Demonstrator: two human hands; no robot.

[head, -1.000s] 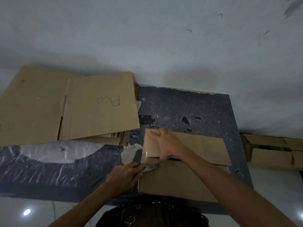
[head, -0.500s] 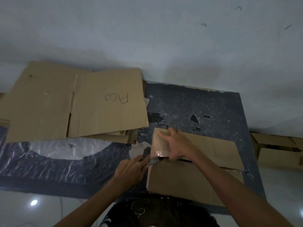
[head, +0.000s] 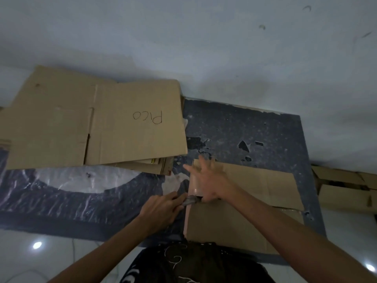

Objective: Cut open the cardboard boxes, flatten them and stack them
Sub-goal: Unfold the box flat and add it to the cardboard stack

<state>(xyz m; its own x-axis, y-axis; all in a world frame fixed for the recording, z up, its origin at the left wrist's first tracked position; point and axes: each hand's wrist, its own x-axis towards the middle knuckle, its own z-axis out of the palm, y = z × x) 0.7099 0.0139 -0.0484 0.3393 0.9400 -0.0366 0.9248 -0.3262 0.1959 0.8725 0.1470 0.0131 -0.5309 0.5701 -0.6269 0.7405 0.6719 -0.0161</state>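
Plainly the cutting step is in hand. Widest of all is the dark mat (head: 255, 127), which lies under the cardboard box (head: 234, 227) being worked on and spreads well beyond it to the left and far side. Next in size, the stack of flattened cardboard (head: 81, 123), marked "Pico", sits to the far left of the box, near but apart from its corner. The box itself lies low just in front of the person, its two top flaps meeting at a seam. More boxes (head: 342, 193), seemingly uncut, wait off the mat to its right.

The right hand (head: 208, 180) lies with spread fingers on the box's far flap, at its left end, holding it down; it is blurred, so how hard it presses is unclear. The left hand (head: 161, 211), just left of the box, is curled round a cutter (head: 190, 200) whose blade meets the seam at the shiny tape (head: 194, 184) there.

By my reading, the next move is to draw the blade along the seam, shallow and clear of the right palm, before folding flat.
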